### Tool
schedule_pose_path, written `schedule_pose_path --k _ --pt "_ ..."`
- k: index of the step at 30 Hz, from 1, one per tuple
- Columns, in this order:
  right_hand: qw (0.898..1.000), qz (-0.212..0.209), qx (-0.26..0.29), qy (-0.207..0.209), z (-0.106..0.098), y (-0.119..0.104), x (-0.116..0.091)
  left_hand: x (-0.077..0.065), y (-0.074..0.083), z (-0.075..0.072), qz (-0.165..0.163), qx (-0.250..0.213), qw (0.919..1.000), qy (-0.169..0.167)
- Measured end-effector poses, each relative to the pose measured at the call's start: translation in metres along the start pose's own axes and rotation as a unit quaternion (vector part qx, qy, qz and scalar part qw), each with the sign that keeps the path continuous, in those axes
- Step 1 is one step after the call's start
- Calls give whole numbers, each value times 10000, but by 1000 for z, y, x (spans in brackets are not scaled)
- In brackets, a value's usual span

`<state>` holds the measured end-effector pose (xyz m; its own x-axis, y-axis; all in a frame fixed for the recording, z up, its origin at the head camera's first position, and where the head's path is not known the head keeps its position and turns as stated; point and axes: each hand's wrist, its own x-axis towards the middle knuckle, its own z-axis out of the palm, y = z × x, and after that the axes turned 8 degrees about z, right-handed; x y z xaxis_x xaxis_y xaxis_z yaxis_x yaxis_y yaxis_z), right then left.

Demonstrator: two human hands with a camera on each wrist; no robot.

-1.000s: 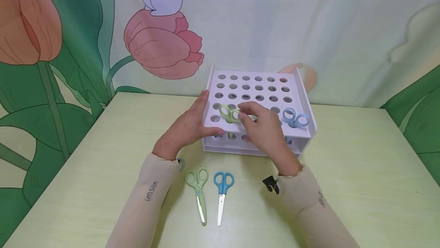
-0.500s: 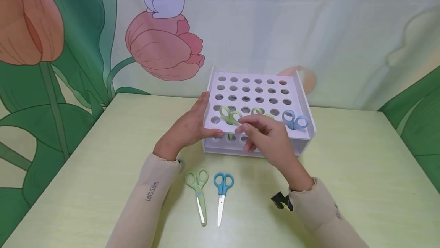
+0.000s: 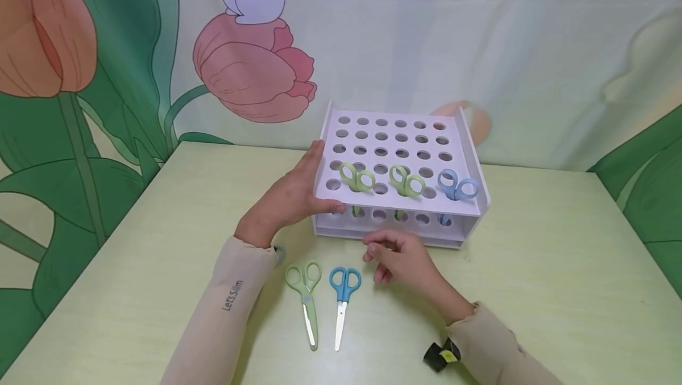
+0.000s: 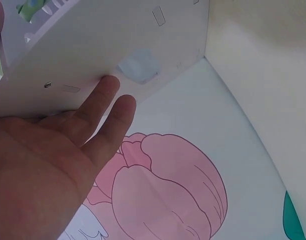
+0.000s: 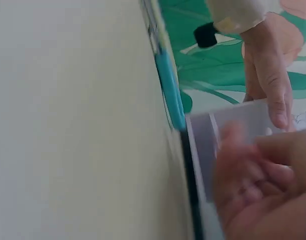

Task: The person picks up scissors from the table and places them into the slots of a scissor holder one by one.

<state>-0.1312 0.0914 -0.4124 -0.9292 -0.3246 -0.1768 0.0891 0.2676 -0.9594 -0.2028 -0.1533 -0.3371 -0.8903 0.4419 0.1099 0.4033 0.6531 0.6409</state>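
White rack [image 3: 391, 144]: right of centre.
Left hand [image 3: 288, 195]: holds its left corner, fingers along the side.
Right hand [image 3: 402, 259]: I've lowered it, loosely curled, empty; middle green scissors [image 3: 407, 186] now stand unheld in the front row.
Unracked green scissors [image 3: 308, 300], blue scissors [image 3: 342, 308]: lower centre, lying flat.

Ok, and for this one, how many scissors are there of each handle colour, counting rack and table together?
Green: 3 (left rack pair, middle rack pair, table pair)
Blue: 2 (light-blue rack pair, darker table pair)
Total: 5 scissors
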Motion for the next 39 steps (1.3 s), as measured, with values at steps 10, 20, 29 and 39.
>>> schedule_pose_path --k 10,20,29,39 --pt "9703 -612 -2331 -187 8 16 -2 2 3 0 -33 63 10000 -24" --pt "9231 -957 -3666 -666 10 6 -8 3 4 -1 -10 80 10000 -14" --pt "9167 -1117 -3754 -789 9 6 -8 4 1 0 132 9 9999 25" --pt "9507 -701 -2773 -1197 -1 4 -4 2 -2 2 202 -197 9995 142"
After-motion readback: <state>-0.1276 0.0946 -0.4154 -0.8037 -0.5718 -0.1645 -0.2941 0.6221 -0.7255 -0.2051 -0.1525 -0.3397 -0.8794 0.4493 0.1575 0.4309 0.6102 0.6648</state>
